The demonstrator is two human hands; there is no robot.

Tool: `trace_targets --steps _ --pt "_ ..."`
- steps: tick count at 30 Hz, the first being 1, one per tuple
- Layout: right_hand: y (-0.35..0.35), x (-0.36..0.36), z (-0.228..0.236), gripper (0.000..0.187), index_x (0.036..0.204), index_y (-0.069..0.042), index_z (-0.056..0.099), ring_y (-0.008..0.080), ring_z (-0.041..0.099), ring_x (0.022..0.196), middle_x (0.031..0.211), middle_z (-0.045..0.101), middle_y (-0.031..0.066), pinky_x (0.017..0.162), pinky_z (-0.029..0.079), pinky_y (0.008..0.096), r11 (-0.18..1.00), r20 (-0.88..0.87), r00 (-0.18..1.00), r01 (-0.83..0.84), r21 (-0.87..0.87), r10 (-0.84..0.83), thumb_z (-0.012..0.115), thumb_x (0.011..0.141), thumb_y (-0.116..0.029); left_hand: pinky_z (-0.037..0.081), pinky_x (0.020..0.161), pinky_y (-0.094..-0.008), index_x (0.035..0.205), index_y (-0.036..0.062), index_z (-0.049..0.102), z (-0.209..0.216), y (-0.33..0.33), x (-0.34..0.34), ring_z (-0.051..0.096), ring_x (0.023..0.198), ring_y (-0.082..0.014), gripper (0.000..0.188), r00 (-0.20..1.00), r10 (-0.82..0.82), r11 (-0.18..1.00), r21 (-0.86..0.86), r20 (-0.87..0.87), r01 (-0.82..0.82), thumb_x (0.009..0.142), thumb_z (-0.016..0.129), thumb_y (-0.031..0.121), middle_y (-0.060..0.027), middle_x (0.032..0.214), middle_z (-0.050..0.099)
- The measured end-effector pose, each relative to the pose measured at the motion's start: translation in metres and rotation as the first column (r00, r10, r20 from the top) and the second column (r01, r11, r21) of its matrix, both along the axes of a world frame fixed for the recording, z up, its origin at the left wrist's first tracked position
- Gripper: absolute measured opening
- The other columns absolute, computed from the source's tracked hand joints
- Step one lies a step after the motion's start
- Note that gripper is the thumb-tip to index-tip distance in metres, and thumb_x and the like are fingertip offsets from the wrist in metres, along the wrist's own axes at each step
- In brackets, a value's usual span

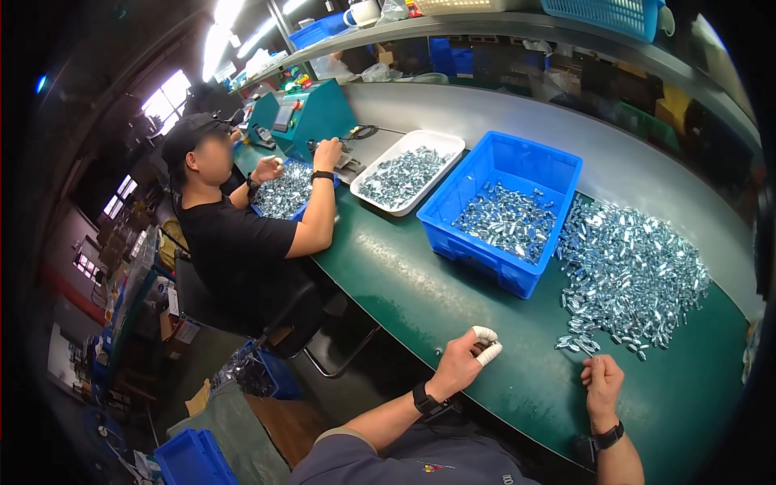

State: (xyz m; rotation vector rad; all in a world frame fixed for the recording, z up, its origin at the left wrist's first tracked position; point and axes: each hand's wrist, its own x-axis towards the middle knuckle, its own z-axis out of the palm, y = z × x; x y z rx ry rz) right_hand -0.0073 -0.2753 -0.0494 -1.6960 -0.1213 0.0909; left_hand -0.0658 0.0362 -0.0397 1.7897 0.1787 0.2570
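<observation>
On the green table (404,283), a large heap of small shiny metal parts (634,275) lies loose beside a blue bin (469,250), whose floor similar parts already cover. Judging by that heap, much is left to handle. The left hand (469,356) curls its white-wrapped digits toward one another; whether this grip meets or pinches anything, I cannot tell. The right hand (602,386), fingers folded, is just beside the heap's near edge, its grip likewise unclear.

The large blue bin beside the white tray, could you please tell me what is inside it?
The large blue bin holds a loose spread of small shiny metal pieces. Whatever lies beneath them is covered and cannot be seen.
</observation>
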Motion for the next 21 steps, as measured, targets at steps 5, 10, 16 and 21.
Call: trace_targets --steps 5,10,16,21 --pt "0.000 -0.003 -0.001 0.033 0.091 -0.002 0.066 0.0055 0.050 0.057 0.068 0.061 0.0001 0.053 0.039 0.0206 1.000 0.000 1.000 0.015 -0.011 -0.015 0.054 0.109 -0.026 0.055 0.077 -0.0266 0.113 0.0026 0.069 0.000 0.001 -0.002 0.067 0.082 -0.0103 0.023 0.999 -0.016 0.999 -0.029 -0.036 0.015 0.093 0.078 0.012 -0.0037 0.096 0.073" --pt "-0.001 -0.002 -0.001 0.033 0.091 0.000 0.067 0.0069 0.053 0.060 0.070 0.062 0.0021 0.055 0.041 0.0218 0.999 -0.020 1.000 0.014 -0.036 -0.015 0.054 0.109 -0.025 0.056 0.078 -0.0279 0.119 0.0025 0.070 0.013 0.010 -0.003 0.067 0.085 -0.0108 0.027 1.000 -0.015 1.000 0.019 0.025 0.014 0.094 0.077 0.010 -0.0040 0.098 0.074" --pt "0.000 0.000 -0.001 0.033 0.091 0.000 0.067 0.0066 0.052 0.060 0.070 0.062 0.0017 0.055 0.041 0.0218 0.999 -0.006 1.000 -0.007 -0.041 0.007 0.054 0.109 -0.026 0.057 0.081 -0.0287 0.132 0.0002 0.061 0.097 0.104 0.035 0.069 0.089 -0.0135 0.038 0.914 0.191 0.981 -0.037 0.359 -0.191 0.097 0.073 0.007 -0.0058 0.099 0.074" --pt "-0.005 0.001 -0.007 0.032 0.092 -0.002 0.066 0.0052 0.051 0.057 0.069 0.061 -0.0002 0.052 0.039 0.0208 0.999 0.029 1.000 0.003 -0.042 -0.002 0.054 0.109 -0.027 0.056 0.078 -0.0260 0.128 0.0016 0.062 0.156 0.108 0.048 0.069 0.086 -0.0125 0.031 0.805 0.193 0.980 -0.066 0.561 -0.189 0.099 0.070 0.007 -0.0080 0.104 0.074"
